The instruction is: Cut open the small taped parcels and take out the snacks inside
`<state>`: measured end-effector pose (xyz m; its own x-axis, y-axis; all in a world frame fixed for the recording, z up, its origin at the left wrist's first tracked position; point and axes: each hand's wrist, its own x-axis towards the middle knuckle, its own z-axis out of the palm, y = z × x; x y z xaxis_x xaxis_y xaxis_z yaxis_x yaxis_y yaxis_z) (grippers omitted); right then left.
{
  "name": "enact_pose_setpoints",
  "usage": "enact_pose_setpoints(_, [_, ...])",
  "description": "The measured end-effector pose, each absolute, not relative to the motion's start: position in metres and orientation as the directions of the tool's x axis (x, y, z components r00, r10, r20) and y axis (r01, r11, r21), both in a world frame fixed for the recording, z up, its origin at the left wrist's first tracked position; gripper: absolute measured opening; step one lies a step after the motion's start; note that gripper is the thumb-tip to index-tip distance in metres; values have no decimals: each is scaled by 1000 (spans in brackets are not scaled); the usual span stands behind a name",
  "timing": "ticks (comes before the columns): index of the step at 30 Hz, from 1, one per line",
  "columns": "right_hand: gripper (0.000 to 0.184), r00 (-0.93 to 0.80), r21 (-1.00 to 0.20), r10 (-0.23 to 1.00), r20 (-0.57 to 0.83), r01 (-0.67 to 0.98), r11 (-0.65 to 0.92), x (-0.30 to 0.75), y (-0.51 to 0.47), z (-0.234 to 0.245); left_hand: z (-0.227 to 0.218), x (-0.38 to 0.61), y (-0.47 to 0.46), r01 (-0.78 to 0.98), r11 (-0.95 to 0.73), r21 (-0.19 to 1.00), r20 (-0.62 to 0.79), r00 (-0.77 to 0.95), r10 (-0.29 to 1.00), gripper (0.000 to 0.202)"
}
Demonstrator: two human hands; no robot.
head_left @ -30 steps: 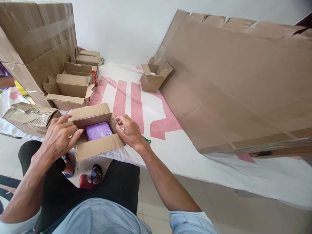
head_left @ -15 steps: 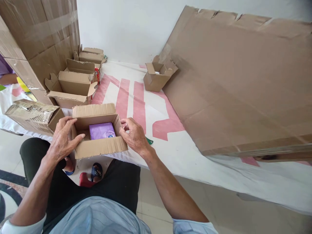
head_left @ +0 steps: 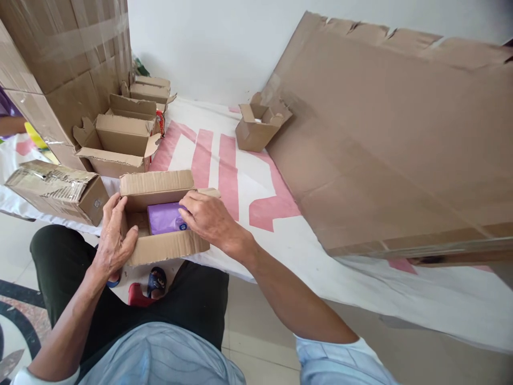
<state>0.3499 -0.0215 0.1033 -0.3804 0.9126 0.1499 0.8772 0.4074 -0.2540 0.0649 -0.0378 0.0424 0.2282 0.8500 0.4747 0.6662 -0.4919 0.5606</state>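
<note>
A small open cardboard box (head_left: pixel 170 248) stands at the table's front edge, its long flaps spread out. Inside lies a purple plastic-wrapped packet (head_left: pixel 163 219) with a small blue mark; it leaves a gap at the box's left end. My left hand (head_left: pixel 114 235) grips the left end of the box, thumb over the near rim and fingers at the far corner. My right hand (head_left: pixel 208 219) reaches over the box's right end, its curled fingers on the right part of the packet. The packet's right edge is hidden beneath that hand.
Several open cardboard boxes (head_left: pixel 120 141) line the left rear, beside a tall taped carton stack (head_left: pixel 76 75). A closed carton (head_left: pixel 56 190) lies left. A small open box (head_left: pixel 256 131) leans near a large cardboard carton (head_left: pixel 393 139) at right. Another person's arm (head_left: pixel 12 126) shows far left.
My right hand has moved from the box's right rim inward over the packet. A flap at the right end now sticks outward. My left hand keeps its place on the box.
</note>
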Motion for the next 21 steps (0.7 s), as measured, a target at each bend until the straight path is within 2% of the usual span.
enact_pose_setpoints(5, [7, -334, -220, 941, -50, 923, 316, 338, -8, 98, 38, 69, -44, 654, -518, 552, 494, 243, 834, 75])
enact_pose_setpoints(9, [12, -306, -180, 938, -160, 944, 277, 327, 2, 98, 34, 71, -42, 634, -540, 554, 507, 258, 823, 75])
enact_pose_setpoints(12, [13, -307, -183, 937, -165, 943, 277, 321, 3, 99, 31, 73, -40, 634, -524, 569, 499, 240, 832, 74])
enact_pose_setpoints(16, [10, -365, -288, 927, -85, 900, 328, 322, -4, 98, 30, 74, -40, 641, -492, 588, 470, 224, 854, 75])
enact_pose_setpoints(19, [15, -348, -229, 935, -65, 917, 326, 329, -6, 96, 31, 74, -40, 644, -489, 588, 467, 224, 856, 74])
enact_pose_setpoints(21, [15, -330, -175, 938, -106, 935, 309, 333, -3, 94, 31, 74, -40, 646, -491, 585, 468, 225, 855, 74])
